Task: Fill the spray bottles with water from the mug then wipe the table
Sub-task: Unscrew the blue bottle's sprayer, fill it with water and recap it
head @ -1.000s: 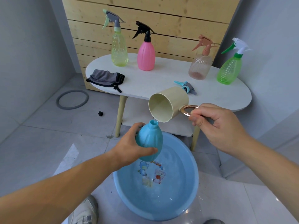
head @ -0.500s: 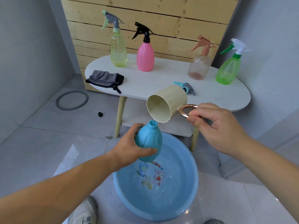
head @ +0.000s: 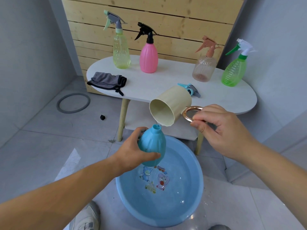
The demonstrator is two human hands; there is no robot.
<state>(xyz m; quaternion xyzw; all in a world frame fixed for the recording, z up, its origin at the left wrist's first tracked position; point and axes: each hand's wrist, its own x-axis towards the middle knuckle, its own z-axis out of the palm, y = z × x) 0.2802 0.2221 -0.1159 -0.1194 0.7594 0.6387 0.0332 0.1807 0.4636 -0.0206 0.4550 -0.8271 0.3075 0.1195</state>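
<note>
Altogether, five spray bottles were in view. Four stood capped along the back of the white oval desk (head: 166,83): a yellow-green bottle (head: 121,52) and a pink bottle (head: 148,58) just beside each other on the left, and a peach bottle (head: 204,67) and a green bottle (head: 234,72) near the right end. The fifth, a blue bottle (head: 152,145) with no cap, was gripped around its belly by the left hand (head: 132,151) over the one blue basin (head: 126,201) of water on the floor. The right hand (head: 221,130) pinched the copper ring handle of the single cream mug (head: 172,103), which was tipped with its lip just above the bottle's open neck. One loose blue spray head (head: 191,89) lay near the desk's front edge, behind the mug. One grey cloth (head: 107,81) sat crumpled at the front left edge, a strap hanging over it. Bare desk top stretched between the pink and peach bottles and across the middle. On the floor tiles to the left lay one grey ring (head: 73,102) and one small black object (head: 102,117), well apart from the basin.
</note>
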